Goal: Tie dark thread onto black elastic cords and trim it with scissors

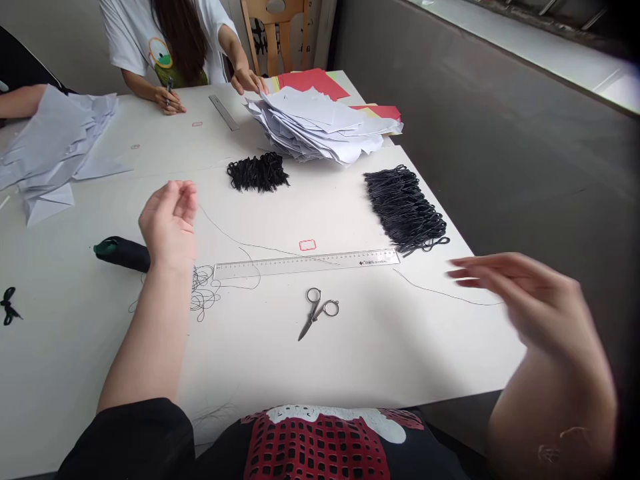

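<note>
My left hand (173, 220) is raised over the left of the table, fingers curled together. A thin black thread (225, 233) leads to its edge; the pinch itself is hidden. The thread passes by a clear ruler (305, 262), and a length shows again on the right, running beneath my right hand (535, 293). That hand is blurred, its fingers stretched leftward, with nothing visible in them. A dark spool (123, 253) lies behind my left forearm, beside loose coils of thread (203, 293). Small folding scissors (315, 312) rest in front of the ruler.
Black looped cords lie in a large bundle (405, 207) and a smaller bundle (257, 172). Beyond stand stacked white papers (320, 120) and red sheets (315, 83). A person (175, 47) across the table holds a pen. More papers (65, 133) lie left; a grey wall (475, 133) borders the right.
</note>
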